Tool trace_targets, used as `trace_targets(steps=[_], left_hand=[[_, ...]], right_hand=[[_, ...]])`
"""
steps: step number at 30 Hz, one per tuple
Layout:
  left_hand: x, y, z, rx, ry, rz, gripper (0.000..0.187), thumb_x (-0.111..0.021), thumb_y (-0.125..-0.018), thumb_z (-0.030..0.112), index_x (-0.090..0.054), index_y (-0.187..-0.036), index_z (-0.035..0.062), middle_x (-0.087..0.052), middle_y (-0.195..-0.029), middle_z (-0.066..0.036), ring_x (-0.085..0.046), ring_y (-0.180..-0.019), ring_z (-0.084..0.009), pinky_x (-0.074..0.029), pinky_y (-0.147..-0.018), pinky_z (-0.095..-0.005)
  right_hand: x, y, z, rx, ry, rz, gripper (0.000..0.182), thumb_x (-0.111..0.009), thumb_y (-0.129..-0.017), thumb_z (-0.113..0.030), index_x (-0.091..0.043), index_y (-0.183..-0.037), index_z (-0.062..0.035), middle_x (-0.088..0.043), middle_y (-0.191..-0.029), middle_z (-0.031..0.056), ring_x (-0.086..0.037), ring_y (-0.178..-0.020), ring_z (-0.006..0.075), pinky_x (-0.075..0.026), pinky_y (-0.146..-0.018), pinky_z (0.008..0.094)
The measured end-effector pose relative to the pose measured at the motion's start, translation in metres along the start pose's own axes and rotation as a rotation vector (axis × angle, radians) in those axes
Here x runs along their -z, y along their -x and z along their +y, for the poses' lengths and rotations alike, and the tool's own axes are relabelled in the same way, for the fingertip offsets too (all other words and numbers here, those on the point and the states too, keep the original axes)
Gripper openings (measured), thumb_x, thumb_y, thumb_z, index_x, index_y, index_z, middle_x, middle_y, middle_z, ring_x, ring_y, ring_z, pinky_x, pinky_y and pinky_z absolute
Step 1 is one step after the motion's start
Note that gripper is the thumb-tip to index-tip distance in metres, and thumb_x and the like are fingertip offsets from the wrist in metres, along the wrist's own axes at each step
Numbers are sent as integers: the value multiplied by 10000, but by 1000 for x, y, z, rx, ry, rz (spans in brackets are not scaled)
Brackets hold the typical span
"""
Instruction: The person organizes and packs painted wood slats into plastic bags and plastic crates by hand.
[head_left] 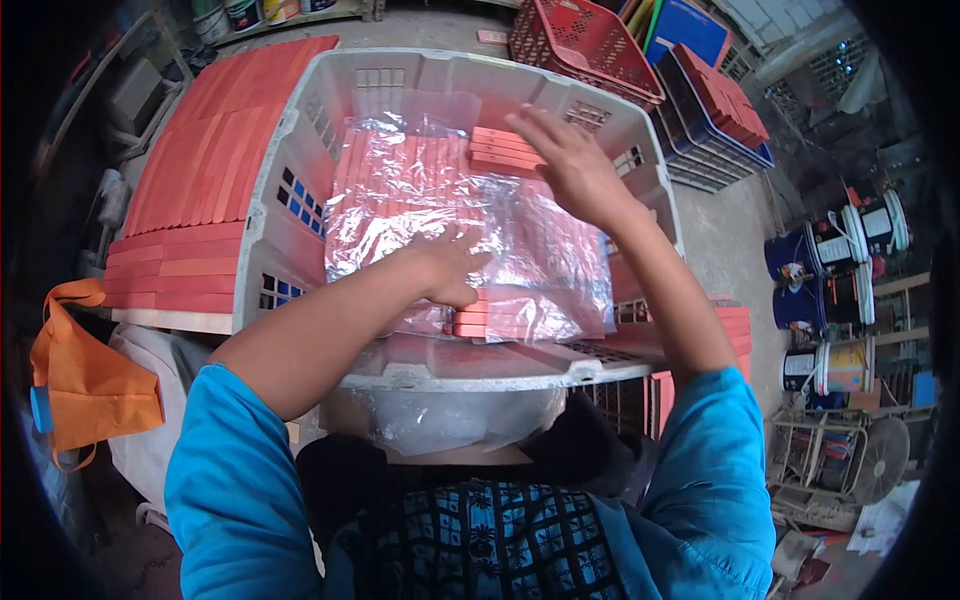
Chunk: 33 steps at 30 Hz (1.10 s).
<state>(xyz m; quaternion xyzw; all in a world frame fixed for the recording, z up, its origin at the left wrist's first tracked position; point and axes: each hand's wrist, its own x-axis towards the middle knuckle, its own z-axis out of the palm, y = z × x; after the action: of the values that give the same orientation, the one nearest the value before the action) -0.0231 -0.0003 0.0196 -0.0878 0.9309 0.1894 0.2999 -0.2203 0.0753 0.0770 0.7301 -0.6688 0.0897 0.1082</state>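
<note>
A large grey plastic crate (460, 378) stands before me, lined with red wooden-looking pieces under clear plastic film (400, 185). My left hand (450, 265) lies on the film with its fingers spread, palm down. By its thumb sits a small stack of red pieces (470, 318) at the crate's near side. Toward the far right of the crate, my right hand (580, 170) is stretched out, fingers extended and gripping nothing. Its fingertips overlap the edge of another stack of red pieces (503, 152), which lies on top without film over it.
Rows of red pieces (215, 130) cover a surface left of the crate. An orange bag (95, 375) hangs at the left. Behind stand a red basket (585, 50) and a blue crate (715, 150) topped with red pieces. Paint buckets (835, 240) and a fan (882, 460) are at right.
</note>
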Motion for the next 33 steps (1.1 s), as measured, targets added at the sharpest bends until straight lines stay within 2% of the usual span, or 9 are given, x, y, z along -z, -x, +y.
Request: trace_targets(steps=[5, 10, 12, 15, 17, 20, 28, 32, 33], left_hand=[[3, 5, -4, -115, 29, 146, 662, -506, -836, 359, -300, -1420, 126, -163, -1504, -160, -175, -1382, -339, -202, -1082, -555], [-4, -8, -19, -303, 13, 502, 533, -527, -793, 241, -480, -1277, 22, -391, -1382, -214, -336, -1308, -345, -274, -1079, -439], [14, -2, -14, -326, 30, 456, 541, -533, -749, 181, -491, -1259, 5, -475, -1299, -232, -403, -1252, -372, -306, -1055, -428], [15, -2, -26, -256, -39, 599, 539, -522, -760, 170, -486, -1271, -1, -395, -1378, -224, -353, -1295, -361, -269, -1080, -412], [20, -2, -38, -227, -52, 659, 520, -519, -775, 147, -487, -1273, 4, -387, -1388, -215, -347, -1300, -358, -262, -1084, -411], [22, 11, -43, -189, -110, 739, 478, -504, -806, 115, -490, -1271, 10, -394, -1389, -196, -351, -1301, -348, -262, -1083, -408], [26, 61, 19, -338, 90, 1112, 396, -497, -869, 103, -513, -1257, 20, -446, -1360, -170, -410, -1270, -321, -301, -1054, -375], [-19, 88, 98, -417, 605, 1245, 373, -510, -867, 113, -540, -1215, -19, -571, -1201, -131, -540, -1090, -225, -389, -971, -346], [-39, 87, 110, -452, 707, 1224, 367, -516, -862, 121, -553, -1195, -30, -595, -1154, -126, -553, -1055, -208, -409, -948, -338]], right_hand=[[102, 139, -18, -154, -15, 363, 477, -592, -739, 57, -552, -1203, -49, -572, -1174, 146, -531, -1092, 328, -393, -952, 397], [126, 366, -27, -847, 163, 317, 414, -547, -823, 18, -525, -1231, -50, -569, -1159, 171, -547, -1085, 322, -437, -914, 382], [137, 459, -58, -1185, 253, 292, 435, -534, -831, -17, -490, -1261, -57, -554, -1162, 187, -551, -1057, 342, -449, -891, 391], [129, 594, -120, -1704, 399, 78, 536, -585, -795, -106, -420, -1301, -49, -534, -1166, 244, -549, -1033, 390, -440, -898, 444], [106, 666, -166, -1840, 382, 2, 553, -641, -767, -213, -480, -1263, -27, -576, -1075, 301, -580, -1009, 405, -471, -848, 435], [82, 681, -218, -2207, 180, -19, 616, -634, -762, -471, -572, -1156, -2, -597, -1076, 266, -577, -1022, 384, -456, -891, 432], [76, 658, -226, -2324, 131, 98, 398, -657, -740, -320, -596, -994, -19, -631, -964, 235, -611, -924, 379, -482, -816, 459], [88, 626, -216, -2111, -90, 547, 371, -622, -797, -301, -578, -1009, 1, -650, -787, 140, -643, -694, 205, -498, -601, 342], [86, 610, -211, -1982, -118, 670, 321, -595, -844, -264, -574, -1023, 1, -641, -747, 143, -637, -720, 247, -477, -652, 352]])
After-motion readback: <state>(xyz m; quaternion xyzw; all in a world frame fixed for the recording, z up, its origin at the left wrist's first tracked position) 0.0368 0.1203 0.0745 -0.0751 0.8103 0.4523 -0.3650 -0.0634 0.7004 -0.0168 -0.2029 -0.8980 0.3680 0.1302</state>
